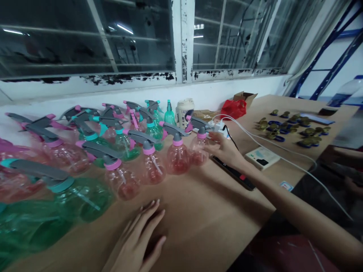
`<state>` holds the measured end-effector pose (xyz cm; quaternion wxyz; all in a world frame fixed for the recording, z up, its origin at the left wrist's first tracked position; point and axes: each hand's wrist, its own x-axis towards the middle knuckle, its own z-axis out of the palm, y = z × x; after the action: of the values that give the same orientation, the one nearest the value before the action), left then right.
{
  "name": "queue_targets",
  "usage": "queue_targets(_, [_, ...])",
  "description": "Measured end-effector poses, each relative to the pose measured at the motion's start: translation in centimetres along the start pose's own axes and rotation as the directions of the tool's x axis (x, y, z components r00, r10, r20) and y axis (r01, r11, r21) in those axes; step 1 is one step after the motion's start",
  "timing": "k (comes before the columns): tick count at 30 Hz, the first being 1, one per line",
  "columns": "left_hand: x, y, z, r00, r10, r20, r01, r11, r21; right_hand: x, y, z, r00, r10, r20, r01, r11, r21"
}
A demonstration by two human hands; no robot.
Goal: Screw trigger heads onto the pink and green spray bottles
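Dim, cool light; tube-light reflections (125,28) in window (141,49). Soft shadows on bench (195,215). Wide-angle stretch at frame edges; green bottles (34,223) at bench's left end smeared.

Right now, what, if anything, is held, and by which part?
The left hand holds nothing. The right hand is at the rightmost pink bottle, beside its body; whether it grips cannot be told.

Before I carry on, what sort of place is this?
Probably a workshop or assembly room: many spray bottles and clustered brass-coloured parts share one worktable, with blue metal racking at the view's right.
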<state>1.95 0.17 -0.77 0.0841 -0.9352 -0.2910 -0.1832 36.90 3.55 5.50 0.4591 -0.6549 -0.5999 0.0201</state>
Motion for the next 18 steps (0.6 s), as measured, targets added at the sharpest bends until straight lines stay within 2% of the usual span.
queue_targets(3, [0.2,0.3,0.0,1.0,-0.01,-0.007,0.01,1.0,-0.013,1.0,-0.2,1.3,0.998,-0.057,0.015,0.058,0.998,-0.023])
queue_targets(6, [0.9,1.1,-0.5,1.0,-0.017,-0.013,0.016,0.997,-0.072,0.9,-0.6,1.5,0.996,-0.088,0.013,0.088,0.993,-0.076])
queue_targets(9, [2.5,2.1,-1.3,0.998,-0.066,-0.011,0.063,0.981,-0.182,0.0,-1.0,0.7,0.993,-0.114,0.008,0.114,0.985,-0.126])
queue_targets(13, [5.8,3.6,-1.7,0.99,-0.139,0.034,0.142,0.919,-0.368,-2.4,-1.7,-1.1,0.99,-0.137,0.035,0.141,0.978,-0.156])
queue_targets(18, [9.7,5.6,-0.7,0.98,-0.193,0.054,0.198,0.889,-0.412,-5.7,-3.0,-3.0,0.989,-0.14,0.048,0.145,0.98,-0.138])
